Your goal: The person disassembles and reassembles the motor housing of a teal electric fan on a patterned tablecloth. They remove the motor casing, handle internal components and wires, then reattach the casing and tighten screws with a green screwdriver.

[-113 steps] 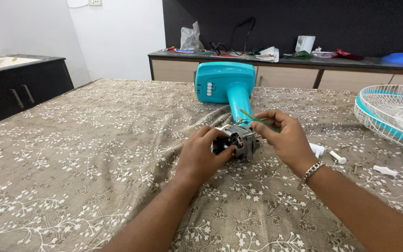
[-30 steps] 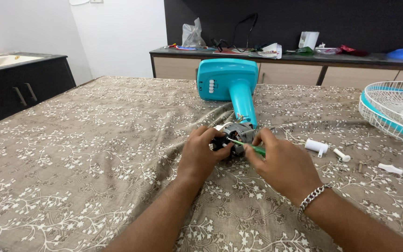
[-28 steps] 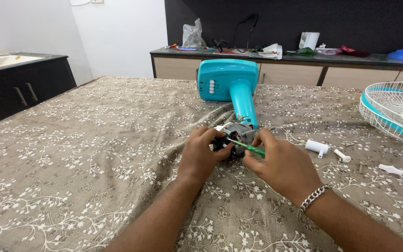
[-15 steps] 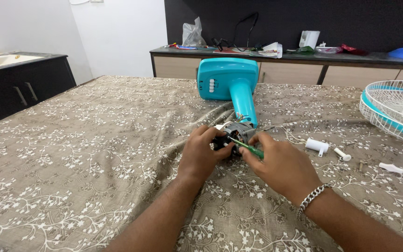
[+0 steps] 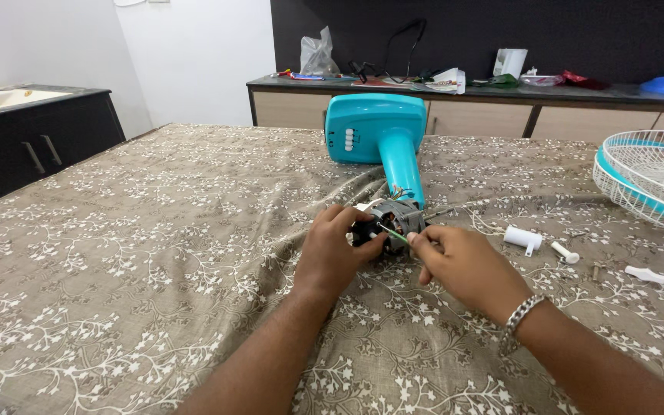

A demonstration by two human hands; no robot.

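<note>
A turquoise fan stand lies on its side on the patterned cloth, its bare grey motor pointing toward me. My left hand grips the front of the motor. My right hand pinches a thin green-handled tool with its tip at the motor. A metal bracelet sits on my right wrist.
A white and turquoise fan grille lies at the right edge. Small white plastic parts and screws lie right of my hands. A counter with bags and clutter runs along the back wall; a dark cabinet stands left.
My right hand came down from beside the stand to the motor and now works the green tool at it. My left hand has stayed on the motor.
</note>
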